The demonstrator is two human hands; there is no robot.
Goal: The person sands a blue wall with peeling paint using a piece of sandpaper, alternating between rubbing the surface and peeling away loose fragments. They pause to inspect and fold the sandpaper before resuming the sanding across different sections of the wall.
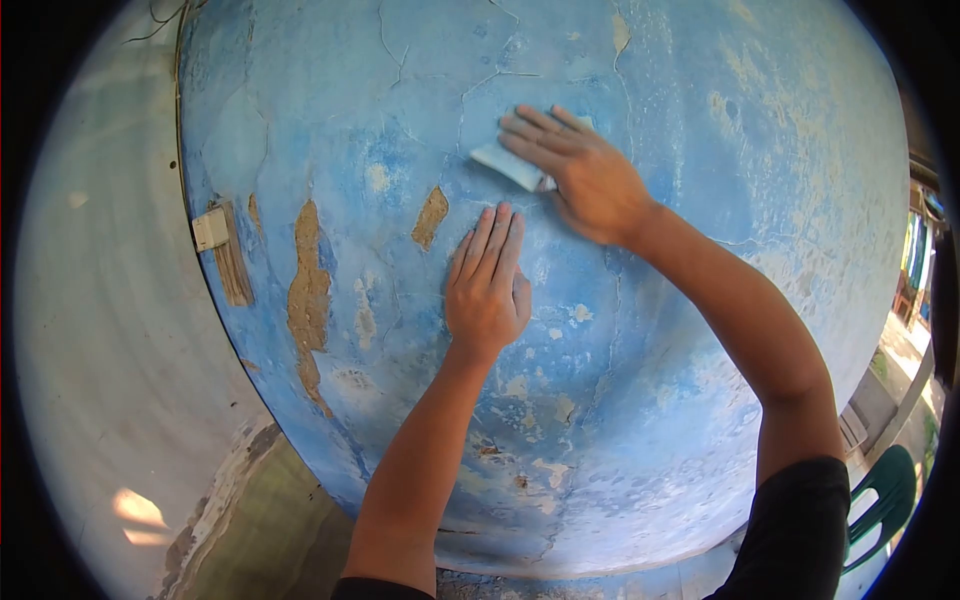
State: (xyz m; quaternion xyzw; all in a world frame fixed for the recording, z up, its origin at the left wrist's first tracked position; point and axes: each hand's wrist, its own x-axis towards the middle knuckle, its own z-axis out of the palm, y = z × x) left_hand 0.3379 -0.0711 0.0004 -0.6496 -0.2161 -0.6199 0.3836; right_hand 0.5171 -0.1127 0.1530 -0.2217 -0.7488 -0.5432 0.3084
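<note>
A blue wall (560, 330) with cracks and peeling paint fills the middle of the view. My right hand (590, 180) presses a pale, folded sheet (510, 165) against its upper part, the fingers lying over the sheet and slightly blurred. Lower and to the left, my left hand (487, 285) rests on the wall with its palm toward the surface and its fingers stretched upward, holding nothing. A small patch of bare brown plaster (430, 218) shows just left of the left fingertips.
A light switch (210, 230) on a wooden strip (235, 265) sits near the wall's left edge. Farther left is a paler wall (100, 300). A longer bare plaster patch (309, 290) runs downward. At the lower right stands a green chair (887, 495).
</note>
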